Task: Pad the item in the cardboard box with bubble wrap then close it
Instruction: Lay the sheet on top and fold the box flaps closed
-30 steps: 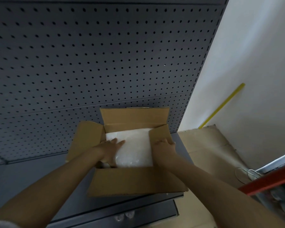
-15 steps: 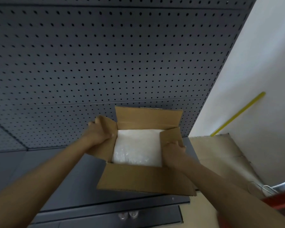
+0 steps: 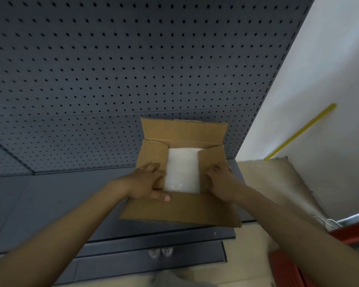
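A brown cardboard box (image 3: pixel 180 210) stands on a dark grey shelf, its near and far long flaps spread open. White bubble wrap (image 3: pixel 182 169) fills the inside and hides the item beneath. My left hand (image 3: pixel 147 183) lies flat on the left side flap, pressing it down over the wrap, thumb at the near flap's fold. My right hand (image 3: pixel 221 181) presses the right side flap down the same way. Both side flaps are folded inward; a strip of bubble wrap shows between them.
A dark grey pegboard wall (image 3: pixel 112 79) rises right behind the box. A white wall with a yellow strip (image 3: pixel 301 131) is at the right. Flattened cardboard sheets (image 3: pixel 274 183) lie right of the shelf, with a red frame (image 3: pixel 352 235) lower right.
My left hand left the bubble wrap, took the left side flap and folded it inward. My right hand pushed the right flap down flat. The camera view shifted slightly.
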`<state>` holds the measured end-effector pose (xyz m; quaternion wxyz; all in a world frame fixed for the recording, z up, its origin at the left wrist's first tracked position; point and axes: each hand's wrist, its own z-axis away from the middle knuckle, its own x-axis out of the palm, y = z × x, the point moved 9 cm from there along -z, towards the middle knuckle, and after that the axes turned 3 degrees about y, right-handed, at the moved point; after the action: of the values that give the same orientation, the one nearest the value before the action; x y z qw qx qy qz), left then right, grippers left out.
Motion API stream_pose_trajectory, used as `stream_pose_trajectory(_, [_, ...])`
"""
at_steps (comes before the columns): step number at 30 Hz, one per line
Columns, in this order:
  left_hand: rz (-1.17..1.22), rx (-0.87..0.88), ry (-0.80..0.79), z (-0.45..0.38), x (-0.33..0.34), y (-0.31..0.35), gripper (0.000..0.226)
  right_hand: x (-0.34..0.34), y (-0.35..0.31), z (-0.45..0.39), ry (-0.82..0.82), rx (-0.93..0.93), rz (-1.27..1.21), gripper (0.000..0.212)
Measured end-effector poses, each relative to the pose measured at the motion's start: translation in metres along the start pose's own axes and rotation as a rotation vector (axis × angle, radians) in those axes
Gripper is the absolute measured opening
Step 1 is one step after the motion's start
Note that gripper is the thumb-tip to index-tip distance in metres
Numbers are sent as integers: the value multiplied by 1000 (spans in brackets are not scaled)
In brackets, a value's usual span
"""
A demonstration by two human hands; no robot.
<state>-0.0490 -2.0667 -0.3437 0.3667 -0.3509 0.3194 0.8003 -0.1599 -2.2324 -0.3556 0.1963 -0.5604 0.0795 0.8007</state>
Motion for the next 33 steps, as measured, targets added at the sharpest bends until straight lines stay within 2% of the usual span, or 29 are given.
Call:
stream_pose_trajectory(3, [-29, 17, -108, 12, 13, 5, 135, 2, 4, 12, 23, -88, -95, 56])
stream_pose_trajectory(7, [-228, 17, -225, 25, 35, 6, 141, -1, 9, 37, -103, -116, -212, 70])
stream_pose_trajectory(9, [-267, 30, -228, 28, 37, 5, 130, -1, 14, 44, -161, -99, -242, 69])
stream_pose_trajectory(11, [-206, 63, -220, 32, 27, 6, 112, -6, 16, 47, -173, -107, -268, 64])
stream_pose_trajectory(16, [243, 186, -208, 36, -18, -2, 51, -26, 39, 42, -150, -6, -682, 66])
stream_pose_trajectory(18, [398, 185, -150, 31, -34, -14, 34, -31, 46, 40, -158, 20, -781, 67])
stream_pose_trajectory(21, [590, 91, 28, 15, -52, -42, 42, -37, 47, 40, -124, 62, -921, 67])
stream_pose_trajectory(23, [620, 40, 184, 5, -58, -56, 40, -38, 51, 36, -1, 105, -992, 67])
stream_pose_trajectory(25, [612, 3, 343, -2, -60, -62, 30, -37, 56, 31, 134, 129, -788, 66])
stream_pose_trajectory(27, [531, -28, 508, -6, -63, -64, 36, -31, 57, 24, 220, 120, -480, 59])
stream_pose_trajectory(30, [233, -119, 692, -10, -67, -67, 66, -26, 49, 15, 301, 70, -301, 58])
stream_pose_trajectory(33, [59, -146, 732, -12, -75, -56, 94, -29, 40, 13, 424, 25, -171, 59])
